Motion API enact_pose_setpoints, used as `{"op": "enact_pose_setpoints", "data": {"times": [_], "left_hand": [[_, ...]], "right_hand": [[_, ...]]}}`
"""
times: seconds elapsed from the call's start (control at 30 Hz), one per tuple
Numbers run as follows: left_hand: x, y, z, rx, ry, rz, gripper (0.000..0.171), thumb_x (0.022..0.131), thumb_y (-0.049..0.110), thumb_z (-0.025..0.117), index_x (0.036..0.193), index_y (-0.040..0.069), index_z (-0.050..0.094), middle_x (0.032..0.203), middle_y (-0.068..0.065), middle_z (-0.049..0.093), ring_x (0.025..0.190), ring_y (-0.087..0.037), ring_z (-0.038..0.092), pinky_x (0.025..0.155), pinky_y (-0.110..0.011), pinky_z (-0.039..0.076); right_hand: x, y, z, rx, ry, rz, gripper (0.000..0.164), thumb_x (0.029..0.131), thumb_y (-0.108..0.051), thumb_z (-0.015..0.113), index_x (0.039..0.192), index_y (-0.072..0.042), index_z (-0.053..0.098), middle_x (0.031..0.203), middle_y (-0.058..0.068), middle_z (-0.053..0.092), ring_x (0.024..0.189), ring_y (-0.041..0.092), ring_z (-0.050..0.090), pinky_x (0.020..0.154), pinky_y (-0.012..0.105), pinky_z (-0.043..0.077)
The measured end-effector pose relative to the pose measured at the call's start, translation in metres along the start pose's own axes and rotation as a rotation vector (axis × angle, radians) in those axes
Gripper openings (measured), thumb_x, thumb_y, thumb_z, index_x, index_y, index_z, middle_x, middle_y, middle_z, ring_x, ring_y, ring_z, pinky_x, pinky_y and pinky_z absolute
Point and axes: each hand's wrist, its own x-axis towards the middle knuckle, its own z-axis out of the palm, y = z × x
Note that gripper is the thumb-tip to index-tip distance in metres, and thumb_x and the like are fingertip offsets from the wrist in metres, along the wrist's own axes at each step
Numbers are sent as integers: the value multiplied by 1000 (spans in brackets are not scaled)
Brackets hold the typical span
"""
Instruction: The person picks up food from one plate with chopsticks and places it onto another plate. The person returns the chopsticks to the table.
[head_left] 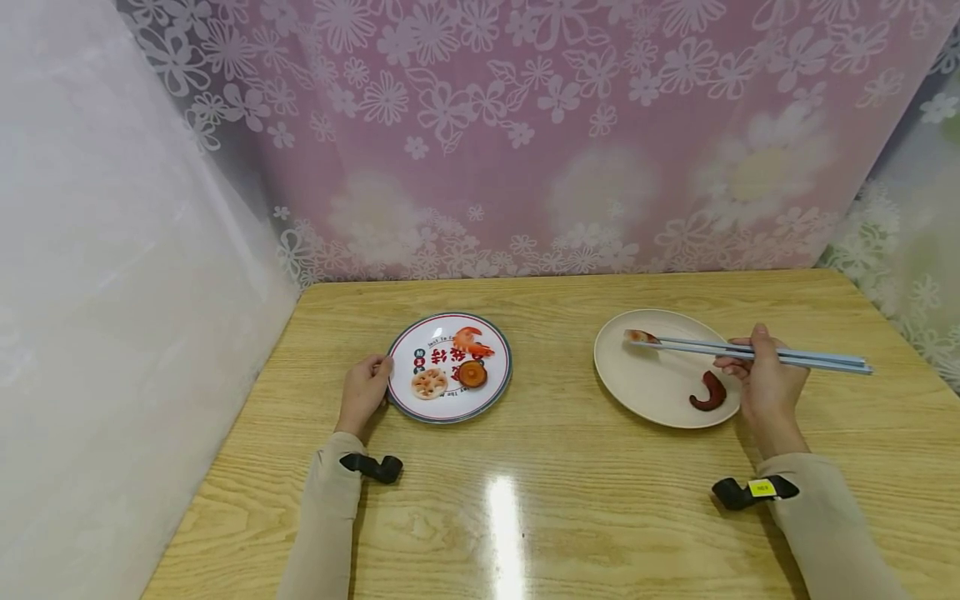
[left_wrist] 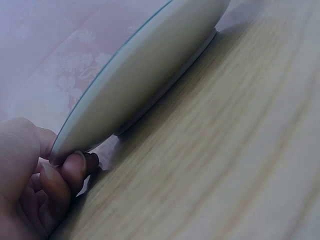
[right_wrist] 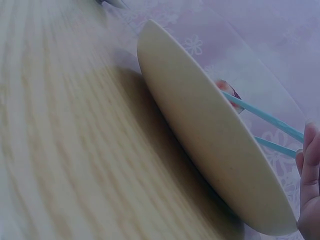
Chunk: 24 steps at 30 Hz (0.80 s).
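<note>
My left hand (head_left: 364, 388) pinches the left rim of a white plate (head_left: 405, 350) with a dark and red border and red lettering; in the left wrist view its thumb is above the rim and its fingers below. A shrimp (head_left: 471, 342), a lotus root slice (head_left: 429, 383) and a brown mushroom cap (head_left: 472, 374) lie on that plate. My right hand (head_left: 767, 385) holds light blue chopsticks (head_left: 795, 357) over a cream plate (head_left: 637, 392). At their tips is a small white and reddish-brown food piece (right_wrist: 229, 95). A dark red curled food piece (head_left: 708, 392) lies near this plate's right rim.
Both plates stand on a wooden table (head_left: 555, 517), with a gap between them. Behind is a pink floral curtain (head_left: 525, 167); pale sheeting (head_left: 135, 275) hangs at the left. Each sleeve carries a black wrist camera, such as the left one (head_left: 372, 467).
</note>
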Motion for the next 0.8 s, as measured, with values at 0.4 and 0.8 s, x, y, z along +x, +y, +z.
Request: {"op": "enact_pose_setpoints", "data": {"times": [0.4,0.8], "left_hand": [[2,-2,0,-6,-6,2,33,100,22,49,115,-4,63,69,-5,57,45,-11,47,42,-24,41],[2,-1,0,2,-8,4,33,100,22,49,115,-4,63,71,-7,58,45,-12,47,43,-25,41]], "right_hand": [[0,1,1,-8,-19,3,32,97,-18,58,82,9,67,65,16,68,47,21,65,43,24,50],[-2,-1,6,-40,-27,20,32,97,-20,58,83,6,69,66,14,68,47,21,64,44,24,51]]}}
